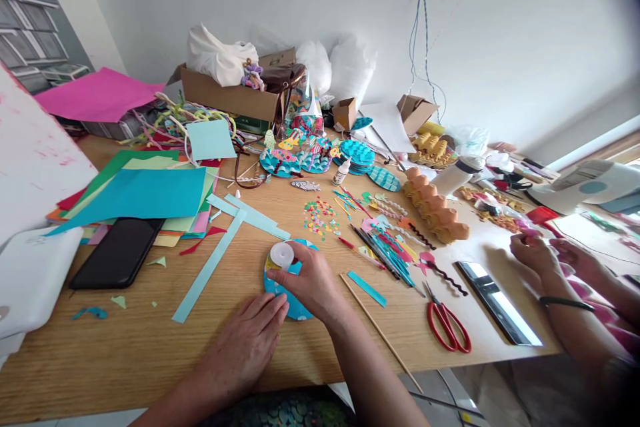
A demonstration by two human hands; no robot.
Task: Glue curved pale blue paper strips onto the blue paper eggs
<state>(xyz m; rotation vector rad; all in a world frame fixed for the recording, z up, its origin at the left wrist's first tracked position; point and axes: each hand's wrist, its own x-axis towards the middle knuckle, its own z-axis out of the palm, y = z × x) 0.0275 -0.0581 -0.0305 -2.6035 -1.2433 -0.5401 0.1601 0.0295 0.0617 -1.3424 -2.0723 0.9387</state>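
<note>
Fingers of the right hand (307, 280) are closing round a small white-capped glue bottle (281, 255), tipped over the upper edge of a blue paper oval (295, 303) lying flat on the wooden table (150, 340) just in front of the person. Beside it, the left hand (247, 347) is resting palm down with loosely spread fingers, gripping nothing, its fingertips pinning the oval's near edge. Doing this well is probably depending on that left hand pressing steadily so the paper is not sliding, while the right is squeezing lightly and keeping the nozzle low over the paper; whether the nozzle is actually touching cannot be told, since the hand is covering it. A thin wooden skewer (380, 330) is lying just right of the right wrist, red-handled scissors (447, 323) farther right, and a black phone (117, 252) well to the left. At the right edge, another person's hands (547, 257) are working separately.
</note>
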